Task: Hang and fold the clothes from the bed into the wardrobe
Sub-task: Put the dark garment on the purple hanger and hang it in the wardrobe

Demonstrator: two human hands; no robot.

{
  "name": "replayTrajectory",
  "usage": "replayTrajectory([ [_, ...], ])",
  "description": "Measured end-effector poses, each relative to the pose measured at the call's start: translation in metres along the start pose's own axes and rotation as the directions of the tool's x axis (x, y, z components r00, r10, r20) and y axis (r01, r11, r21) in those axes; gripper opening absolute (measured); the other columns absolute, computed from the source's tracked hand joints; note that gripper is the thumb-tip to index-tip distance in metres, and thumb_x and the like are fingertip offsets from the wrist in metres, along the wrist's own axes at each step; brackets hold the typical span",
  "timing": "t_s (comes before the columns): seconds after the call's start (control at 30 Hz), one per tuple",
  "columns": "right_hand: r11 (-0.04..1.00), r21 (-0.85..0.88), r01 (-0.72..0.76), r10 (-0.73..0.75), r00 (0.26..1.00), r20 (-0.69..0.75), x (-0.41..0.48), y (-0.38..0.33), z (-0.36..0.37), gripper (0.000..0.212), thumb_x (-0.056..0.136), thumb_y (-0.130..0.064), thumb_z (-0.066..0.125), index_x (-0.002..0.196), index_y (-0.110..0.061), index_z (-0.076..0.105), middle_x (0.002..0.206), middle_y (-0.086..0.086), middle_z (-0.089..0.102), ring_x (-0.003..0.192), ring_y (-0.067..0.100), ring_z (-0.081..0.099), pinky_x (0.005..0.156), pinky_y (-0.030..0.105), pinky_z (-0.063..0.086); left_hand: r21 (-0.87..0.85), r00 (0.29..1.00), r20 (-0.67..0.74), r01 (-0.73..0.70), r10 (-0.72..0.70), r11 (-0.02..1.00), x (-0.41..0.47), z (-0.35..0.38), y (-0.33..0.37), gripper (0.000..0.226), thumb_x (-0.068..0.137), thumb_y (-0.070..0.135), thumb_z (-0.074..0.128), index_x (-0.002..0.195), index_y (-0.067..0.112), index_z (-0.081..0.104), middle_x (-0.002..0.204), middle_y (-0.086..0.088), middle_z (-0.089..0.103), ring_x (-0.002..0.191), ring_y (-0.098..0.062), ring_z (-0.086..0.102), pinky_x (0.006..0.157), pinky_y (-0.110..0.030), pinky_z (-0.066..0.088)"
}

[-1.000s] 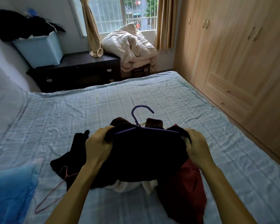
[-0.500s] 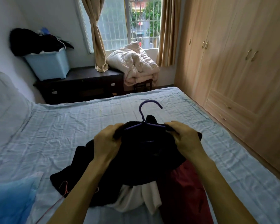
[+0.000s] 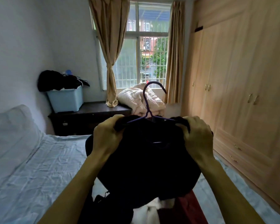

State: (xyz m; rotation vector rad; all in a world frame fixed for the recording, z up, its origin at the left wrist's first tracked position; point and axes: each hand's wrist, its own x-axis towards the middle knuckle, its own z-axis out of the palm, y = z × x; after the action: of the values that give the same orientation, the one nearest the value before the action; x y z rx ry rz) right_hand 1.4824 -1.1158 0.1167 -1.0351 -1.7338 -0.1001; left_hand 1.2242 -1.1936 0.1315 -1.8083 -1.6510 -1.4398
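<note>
The left hand (image 3: 107, 136) and right hand (image 3: 199, 135) each clutch a shoulder of the black garment (image 3: 145, 167) above the near bed (image 3: 39, 167), likely seating it squarely on the purple hanger (image 3: 146, 102) (hook free, pointing up) for the closed wardrobe (image 3: 233, 78) on the right.

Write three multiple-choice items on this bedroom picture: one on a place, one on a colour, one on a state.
1. Where does the light blue bin stand?
A. on the floor
B. on the dark cabinet
C. on a chair

2. What colour is the hanger?
A. purple
B. white
C. green

3. What state is the dark garment in?
A. folded flat
B. lying loose, untouched
C. gripped at both shoulders

Key: 1 B, the bin sits on the cabinet's top; 2 A, its hook is plainly purple; 3 C, the left hand and the right hand each clutch one shoulder.
</note>
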Motion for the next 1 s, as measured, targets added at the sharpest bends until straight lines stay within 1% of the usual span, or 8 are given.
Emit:
replayTrajectory([
  [0.1, 1.000, 0.018, 0.016, -0.014, 0.993, -0.118, 0.026, -0.014, -0.001, 0.040, 0.093, -0.044, 0.039, 0.100, -0.013, 0.064, 0.092, 0.008, 0.065, 0.080, 0.026, 0.058, 0.079, 0.047, 0.050, -0.019, 0.999, -0.003, -0.041, 0.041, 0.999, 0.029, -0.015, 0.009, 0.032, 0.080, 0.032, 0.074, 0.109, 0.022, 0.067, 0.099, 0.000, 0.071, 0.084, -0.015, 0.065, 0.077, -0.022, 0.048],
  [0.23, 0.999, -0.040, 0.021, -0.029, 0.975, -0.221, 0.060, -0.031, -0.007, 0.049, 0.091, -0.048, 0.033, 0.098, -0.010, 0.063, 0.089, 0.010, 0.064, 0.079, 0.027, 0.058, 0.082, 0.045, 0.046, 0.008, 0.997, -0.040, -0.063, 0.064, 0.998, 0.060, -0.029, 0.018, 0.032, 0.078, 0.039, 0.074, 0.107, 0.027, 0.065, 0.095, 0.004, 0.070, 0.078, -0.009, 0.060, 0.069, -0.011, 0.041],
  [0.37, 0.994, -0.102, 0.046, -0.075, 0.950, -0.302, 0.098, -0.049, -0.021, 0.051, 0.092, -0.049, 0.033, 0.097, -0.008, 0.063, 0.090, 0.011, 0.064, 0.080, 0.028, 0.060, 0.085, 0.046, 0.043, 0.058, 0.983, -0.153, -0.092, 0.100, 0.994, 0.088, -0.039, 0.037, 0.033, 0.081, 0.040, 0.070, 0.108, 0.023, 0.063, 0.096, -0.002, 0.070, 0.083, -0.021, 0.064, 0.077, -0.029, 0.052],
  [0.53, 0.986, -0.138, 0.097, -0.144, 0.909, -0.391, 0.153, -0.080, -0.056, 0.050, 0.093, -0.050, 0.040, 0.099, -0.006, 0.063, 0.093, 0.013, 0.065, 0.084, 0.032, 0.060, 0.084, 0.044, 0.041, 0.230, 0.920, -0.352, -0.092, 0.171, 0.969, 0.140, -0.063, 0.068, 0.048, 0.079, 0.042, 0.071, 0.110, 0.007, 0.060, 0.091, -0.015, 0.065, 0.081, -0.031, 0.060, 0.078, -0.035, 0.042],
  [0.67, 0.971, -0.211, 0.112, -0.198, 0.872, -0.447, 0.189, -0.107, -0.093, 0.045, 0.095, -0.045, 0.040, 0.104, -0.007, 0.062, 0.101, 0.014, 0.063, 0.092, 0.034, 0.058, 0.084, 0.043, 0.039, 0.264, 0.900, -0.414, -0.021, 0.133, 0.964, 0.177, -0.088, 0.095, 0.058, 0.085, 0.053, 0.059, 0.117, 0.005, 0.056, 0.096, -0.016, 0.064, 0.090, -0.032, 0.058, 0.086, -0.040, 0.036],
  [0.77, 0.959, -0.242, 0.147, -0.254, 0.827, -0.502, 0.201, -0.122, -0.123, 0.040, 0.095, -0.043, 0.043, 0.103, -0.009, 0.062, 0.102, 0.013, 0.063, 0.092, 0.034, 0.058, 0.083, 0.042, 0.038, 0.239, 0.883, -0.431, -0.089, 0.187, 0.967, 0.191, -0.108, 0.116, 0.052, 0.089, 0.050, 0.052, 0.107, 0.001, 0.057, 0.092, -0.017, 0.062, 0.083, -0.030, 0.057, 0.085, -0.041, 0.039],
  [0.9, 0.954, -0.197, 0.227, -0.297, 0.817, -0.495, 0.199, -0.129, -0.155, 0.041, 0.094, -0.045, 0.044, 0.106, -0.009, 0.062, 0.105, 0.011, 0.063, 0.094, 0.032, 0.058, 0.085, 0.039, 0.037, 0.286, 0.836, -0.455, -0.189, 0.307, 0.940, 0.192, -0.131, 0.138, 0.044, 0.093, 0.043, 0.050, 0.097, -0.001, 0.057, 0.082, -0.016, 0.060, 0.066, -0.026, 0.052, 0.064, -0.030, 0.035],
  [1.0, 0.944, -0.200, 0.263, -0.328, 0.827, -0.457, 0.190, -0.130, -0.164, 0.038, 0.094, -0.044, 0.045, 0.104, -0.011, 0.061, 0.101, 0.009, 0.064, 0.093, 0.032, 0.058, 0.084, 0.041, 0.037, 0.288, 0.867, -0.394, -0.199, 0.306, 0.937, 0.182, -0.142, 0.148, 0.041, 0.094, 0.044, 0.048, 0.099, 0.004, 0.057, 0.078, -0.003, 0.053, 0.062, -0.011, 0.044, 0.056, -0.013, 0.026],
])
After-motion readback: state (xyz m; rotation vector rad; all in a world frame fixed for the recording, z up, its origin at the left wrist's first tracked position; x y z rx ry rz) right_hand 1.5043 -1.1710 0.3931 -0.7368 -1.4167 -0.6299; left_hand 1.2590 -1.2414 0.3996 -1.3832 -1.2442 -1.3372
